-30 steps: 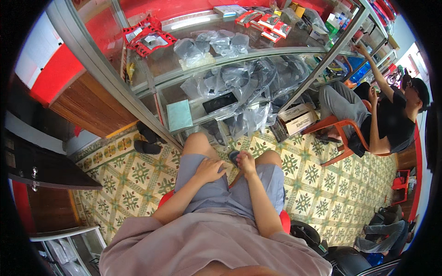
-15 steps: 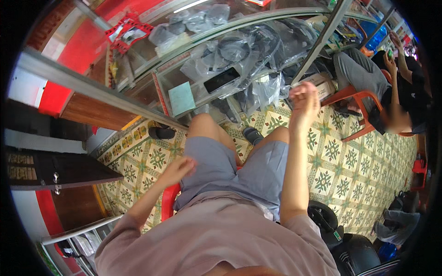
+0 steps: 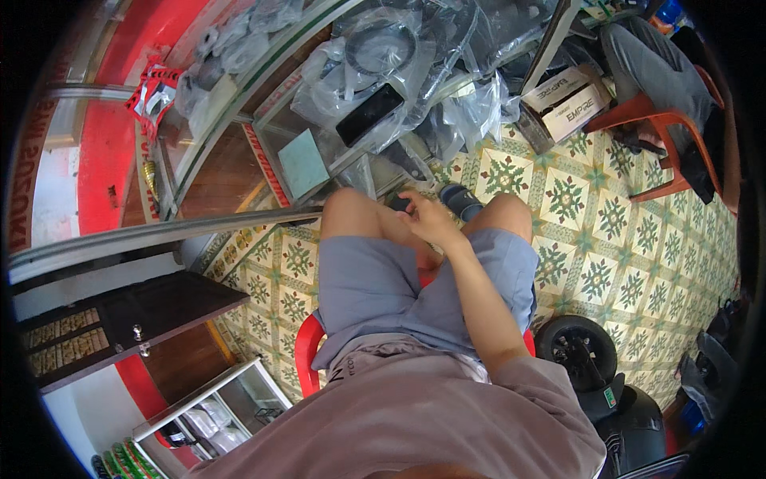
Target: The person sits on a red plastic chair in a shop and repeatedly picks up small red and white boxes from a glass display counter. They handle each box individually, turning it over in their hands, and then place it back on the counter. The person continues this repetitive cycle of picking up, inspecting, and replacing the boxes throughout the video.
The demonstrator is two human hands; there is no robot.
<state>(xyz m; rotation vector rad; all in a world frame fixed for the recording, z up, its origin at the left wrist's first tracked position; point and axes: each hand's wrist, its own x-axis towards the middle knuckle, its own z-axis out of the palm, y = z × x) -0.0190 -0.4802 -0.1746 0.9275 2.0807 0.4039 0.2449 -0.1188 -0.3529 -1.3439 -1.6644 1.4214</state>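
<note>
Right hand (image 3: 427,217) curled around small dark object (image 3: 399,204), between the knees, near the left knee for support. Left hand out of view. Glass cabinet (image 3: 263,96) far, with bagged parts.

The single head view looks steeply down from above the red chair (image 3: 307,351), close over the lap, facing forward toward the glass cabinet (image 3: 263,96) beyond it.

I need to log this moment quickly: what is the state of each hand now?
Left hand: not in view.
Right hand: fingers curled between the knees, touching a small dark object; whether it grips it cannot be told.
</note>
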